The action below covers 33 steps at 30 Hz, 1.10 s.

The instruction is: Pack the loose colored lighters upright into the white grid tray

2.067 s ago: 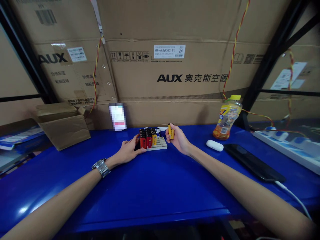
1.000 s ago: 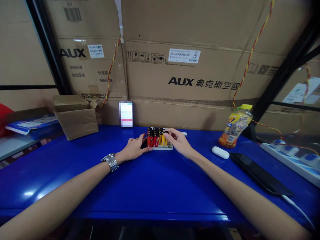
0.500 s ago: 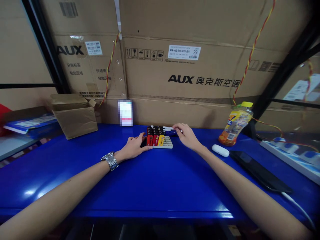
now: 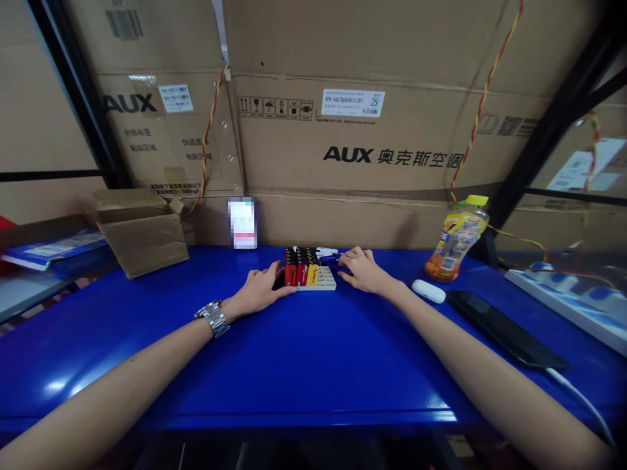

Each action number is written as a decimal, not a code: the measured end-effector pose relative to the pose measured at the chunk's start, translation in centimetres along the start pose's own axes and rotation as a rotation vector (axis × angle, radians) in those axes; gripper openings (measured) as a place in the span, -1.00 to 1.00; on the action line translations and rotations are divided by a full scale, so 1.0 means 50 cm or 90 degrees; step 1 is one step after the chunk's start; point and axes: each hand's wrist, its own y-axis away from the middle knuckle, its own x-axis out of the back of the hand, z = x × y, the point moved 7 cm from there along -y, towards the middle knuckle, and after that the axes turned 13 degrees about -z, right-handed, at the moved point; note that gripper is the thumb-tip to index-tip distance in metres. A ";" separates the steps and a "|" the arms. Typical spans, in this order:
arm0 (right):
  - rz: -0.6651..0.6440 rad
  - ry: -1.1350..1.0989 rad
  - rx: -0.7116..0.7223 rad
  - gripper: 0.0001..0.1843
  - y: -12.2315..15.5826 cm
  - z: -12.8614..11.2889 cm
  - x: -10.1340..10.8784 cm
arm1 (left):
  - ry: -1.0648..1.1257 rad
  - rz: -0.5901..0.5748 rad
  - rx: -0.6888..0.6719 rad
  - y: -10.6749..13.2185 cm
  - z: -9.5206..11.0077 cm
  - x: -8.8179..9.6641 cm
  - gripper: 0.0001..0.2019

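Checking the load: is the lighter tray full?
Only part full. Red and yellow lighters stand in the left of the pale slotted tray, whose slots show empty on the side nearest the right hand.

Your camera rides on your head and faces forward and down, looking across the blue table (image 4: 313, 365) toward the cardboard boxes (image 4: 343, 130) stacked behind it. The view is wide and close to you, with your left hand (image 4: 257, 292) and right hand (image 4: 365, 273) near its middle.
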 end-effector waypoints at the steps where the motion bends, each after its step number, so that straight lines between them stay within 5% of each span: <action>1: -0.008 -0.009 0.000 -0.81 0.001 0.002 0.001 | 0.000 0.001 0.001 0.000 0.000 0.000 -0.08; 7: 0.116 -0.328 -0.034 -0.85 0.006 0.034 0.010 | -0.001 0.003 -0.005 0.001 0.000 0.001 -0.09; 12: 0.250 -0.587 -0.016 -0.63 0.002 0.044 0.010 | -0.005 0.011 -0.006 0.002 0.003 0.002 -0.11; 16: 0.260 -0.673 -0.011 -0.74 -0.005 0.034 0.006 | -0.009 0.007 0.001 0.003 0.005 0.003 -0.11; 25: 0.139 -0.965 0.013 -0.77 0.004 -0.023 0.008 | -0.010 0.003 -0.012 -0.001 0.001 0.000 -0.11; 31: 0.201 -1.075 0.002 -0.90 0.012 -0.020 0.015 | -0.010 0.004 -0.020 0.000 0.005 0.001 -0.13; 33: 0.196 -1.116 0.000 -0.80 0.012 -0.023 0.015 | -0.010 0.000 -0.018 0.002 0.009 0.002 -0.12</action>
